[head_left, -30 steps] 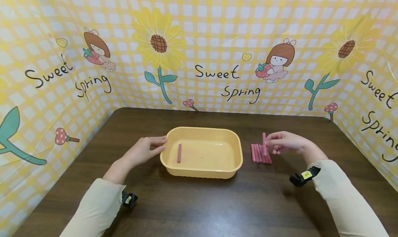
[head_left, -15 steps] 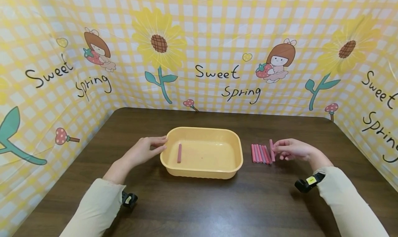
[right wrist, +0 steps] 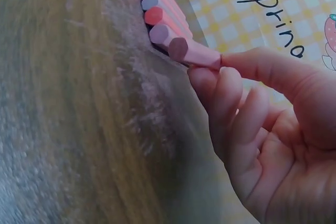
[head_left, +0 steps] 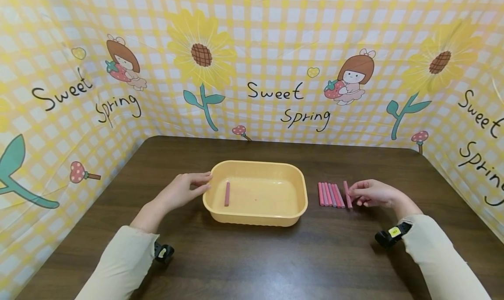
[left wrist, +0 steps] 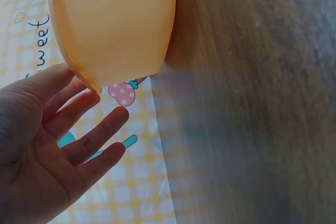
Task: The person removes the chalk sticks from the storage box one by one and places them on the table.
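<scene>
In the head view, my right hand (head_left: 372,193) pinches a pink chalk stick (head_left: 347,195) between thumb and fingers, at the right end of a row of chalk sticks (head_left: 330,195). The right wrist view shows the six-sided end of the held chalk (right wrist: 181,50), beside the row and close to it. My left hand (head_left: 183,190) touches the left rim of a yellow plastic tub (head_left: 256,220) with straight fingertips. In the left wrist view the other fingers spread loosely off the tub wall (left wrist: 115,24). One brownish-pink chalk stick (head_left: 227,194) lies inside the tub, near its left end.
The dark wooden table (head_left: 252,265) carries the tub and the row. Behind and at both sides hangs a yellow checked cloth (head_left: 252,42) with printed flowers and lettering. Each wrist wears a black camera (head_left: 390,235).
My right hand has moved right and toward me, lowering the pinched chalk stick from over the row to the row's right side. My left hand and the tub stay still.
</scene>
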Motion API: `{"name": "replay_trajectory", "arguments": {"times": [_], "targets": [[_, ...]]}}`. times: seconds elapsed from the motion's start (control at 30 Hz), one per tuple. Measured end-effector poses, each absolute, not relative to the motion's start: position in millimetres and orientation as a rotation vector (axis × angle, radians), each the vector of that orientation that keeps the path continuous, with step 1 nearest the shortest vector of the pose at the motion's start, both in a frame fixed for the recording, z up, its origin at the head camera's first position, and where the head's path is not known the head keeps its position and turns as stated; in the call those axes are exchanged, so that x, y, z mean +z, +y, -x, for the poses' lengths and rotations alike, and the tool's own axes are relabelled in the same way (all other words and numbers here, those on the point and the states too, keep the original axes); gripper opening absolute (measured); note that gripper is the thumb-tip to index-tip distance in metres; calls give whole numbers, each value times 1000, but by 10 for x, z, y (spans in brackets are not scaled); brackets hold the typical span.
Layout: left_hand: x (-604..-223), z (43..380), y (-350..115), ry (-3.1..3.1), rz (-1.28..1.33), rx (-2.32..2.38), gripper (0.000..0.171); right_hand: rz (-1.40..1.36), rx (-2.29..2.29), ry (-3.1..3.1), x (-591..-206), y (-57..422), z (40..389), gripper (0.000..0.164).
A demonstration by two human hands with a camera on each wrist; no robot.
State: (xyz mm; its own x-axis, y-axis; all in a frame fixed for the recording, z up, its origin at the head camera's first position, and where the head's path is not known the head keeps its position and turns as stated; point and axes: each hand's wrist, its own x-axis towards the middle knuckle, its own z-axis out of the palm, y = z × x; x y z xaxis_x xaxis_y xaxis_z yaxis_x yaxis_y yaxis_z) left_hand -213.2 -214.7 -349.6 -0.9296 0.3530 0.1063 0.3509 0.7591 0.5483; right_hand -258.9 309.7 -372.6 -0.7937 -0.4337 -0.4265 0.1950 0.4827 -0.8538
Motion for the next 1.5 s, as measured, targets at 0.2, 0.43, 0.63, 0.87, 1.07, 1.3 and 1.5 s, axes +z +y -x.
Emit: {"name": "replay_trajectory", "arguments": {"times": [0.2, 0.43, 0.63, 0.87, 1.07, 1.3, 1.5], "targets": [[-3491, 2128, -2150, 2947, -603, 917, 40, 177, -1270, 2176, -3724, 3044, 2589, 32], [-3480, 2135, -2137, 2944, -578, 910, 40, 131, -1212, 2241, -3715, 2974, 2622, 30], [-3471, 2132, -2133, 2938, -574, 909, 41, 130, -1162, 2303, -3709, 2936, 2631, 29], [-3481, 2147, -2132, 2940, -583, 920, 42, 123, -1140, 2348, -3664, 2927, 2625, 31], [-3497, 2157, -2151, 2945, -590, 916, 41, 164, -1122, 2406, -3537, 2881, 2626, 41], [-3496, 2133, -2149, 2955, -590, 905, 41, 220, -1135, 2398, -3345, 2698, 2640, 49], [-3474, 2120, -2142, 2950, -595, 910, 41, 285, -1119, 2412, -3192, 2475, 2679, 50]]}}
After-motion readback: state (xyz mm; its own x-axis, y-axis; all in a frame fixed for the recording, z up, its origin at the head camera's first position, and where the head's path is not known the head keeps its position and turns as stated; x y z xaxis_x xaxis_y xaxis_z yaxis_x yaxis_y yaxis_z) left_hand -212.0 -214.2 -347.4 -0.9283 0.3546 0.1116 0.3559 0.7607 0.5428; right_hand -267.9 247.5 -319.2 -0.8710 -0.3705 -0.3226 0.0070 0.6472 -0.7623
